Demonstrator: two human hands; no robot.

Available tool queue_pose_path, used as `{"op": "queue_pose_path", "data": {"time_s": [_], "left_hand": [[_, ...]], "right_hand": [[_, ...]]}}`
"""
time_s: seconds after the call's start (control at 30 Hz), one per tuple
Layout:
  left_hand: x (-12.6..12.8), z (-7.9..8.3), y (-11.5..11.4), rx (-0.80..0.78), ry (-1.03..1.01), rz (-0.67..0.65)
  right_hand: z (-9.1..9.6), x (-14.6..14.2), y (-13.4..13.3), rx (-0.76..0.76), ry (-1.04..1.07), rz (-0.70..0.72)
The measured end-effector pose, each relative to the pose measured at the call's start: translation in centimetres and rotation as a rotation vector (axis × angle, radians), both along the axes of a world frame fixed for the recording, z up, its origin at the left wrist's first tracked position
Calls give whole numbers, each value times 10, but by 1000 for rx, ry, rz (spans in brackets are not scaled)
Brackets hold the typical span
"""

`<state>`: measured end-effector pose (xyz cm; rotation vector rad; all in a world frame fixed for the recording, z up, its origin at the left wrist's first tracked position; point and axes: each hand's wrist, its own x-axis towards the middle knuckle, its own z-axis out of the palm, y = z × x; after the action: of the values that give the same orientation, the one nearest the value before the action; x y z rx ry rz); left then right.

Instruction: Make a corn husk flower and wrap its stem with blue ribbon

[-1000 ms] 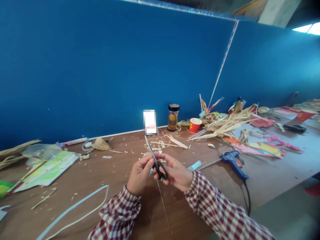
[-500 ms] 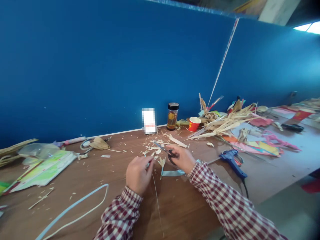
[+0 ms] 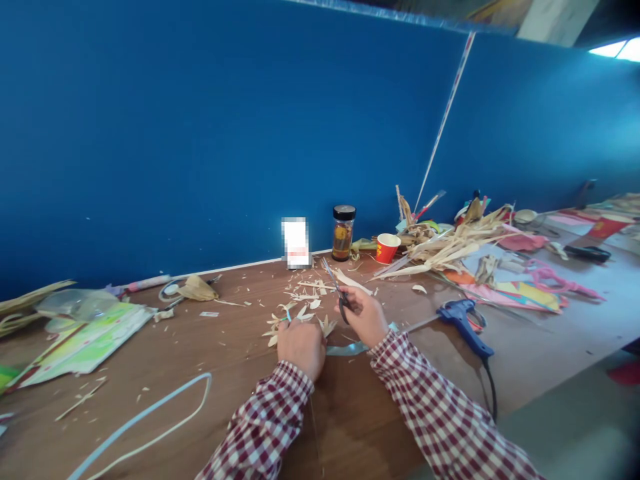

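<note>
My right hand [image 3: 367,319] grips a pair of dark-handled scissors [image 3: 343,308], whose blades point up and away toward the back of the table. Close on its left, my left hand [image 3: 301,347] is low over the table with its fingers curled down. What those fingers hold is hidden under the hand. Pale husk pieces [image 3: 273,327] fan out beyond its fingertips, and another split husk piece [image 3: 327,326] shows between the two hands. A light blue ribbon [image 3: 346,349] lies below my right wrist. One thin thread [image 3: 314,427] runs from beneath my left hand toward me.
Husk scraps [image 3: 307,291] litter the wooden table [image 3: 240,380]. Behind stand a lidded jar [image 3: 343,233] and a red paper cup [image 3: 387,249]. On the right are a blue glue gun [image 3: 465,327] and a husk pile [image 3: 450,250]. A pale cord loop [image 3: 150,407] lies front left.
My left hand has shifted right and turned palm down, now covering part of the split husk piece and ribbon. The scissors have swung to point more steeply away.
</note>
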<state>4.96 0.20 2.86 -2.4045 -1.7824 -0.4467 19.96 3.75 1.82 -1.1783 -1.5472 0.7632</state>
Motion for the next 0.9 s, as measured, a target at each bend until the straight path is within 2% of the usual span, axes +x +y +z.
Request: {"op": "queue_pose_path", "data": {"time_s": [0.1,0.17,0.23,0.33,0.4,0.5,0.63,0.8,0.9], "left_hand": [[-10,4,5,-25,-285,10],[-22,8,12,-84,-650,46],[-35,13,19,-213,-1061,64],[-52,18,28,-467,-1557,178],[-60,19,31,-562,-1765,242],[-67,21,34,-605,-1859,275],[-73,28,39,-558,-1870,295],[-77,44,50,-505,-1868,291],[-74,47,55,-477,-1832,303]], "right_hand": [[7,1,-1,46,62,-64],[17,-1,-2,97,124,-114],[28,-5,-2,140,183,-120],[41,-19,-4,107,259,9],[42,-31,-6,5,310,152],[33,-46,-12,-218,383,347],[18,-50,-24,-459,392,522],[11,-41,-31,-594,357,597],[9,-39,-31,-627,340,600]]}}
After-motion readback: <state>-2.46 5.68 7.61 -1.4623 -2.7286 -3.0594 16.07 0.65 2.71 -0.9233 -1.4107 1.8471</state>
